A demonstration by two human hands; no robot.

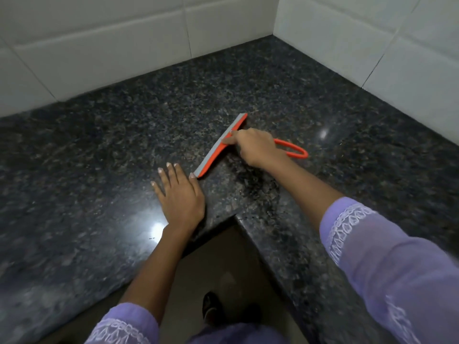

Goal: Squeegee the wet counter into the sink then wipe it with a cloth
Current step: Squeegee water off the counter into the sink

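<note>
An orange squeegee (pixel 215 152) with a grey rubber blade lies on the dark speckled granite counter (pixel 124 135), blade down, near the inner corner. My right hand (pixel 253 147) grips its handle just behind the blade; the orange loop end sticks out to the right of the hand. My left hand (pixel 177 194) rests flat on the counter with fingers spread, its thumb tip close to the blade's near end. No sink and no cloth are in view.
White tiled walls (pixel 111 53) meet at the back corner of the L-shaped counter. The counter's front edge (pixel 250 234) forms an inner corner near me, with brown floor (pixel 223 264) and my dark shoe (pixel 211 306) below.
</note>
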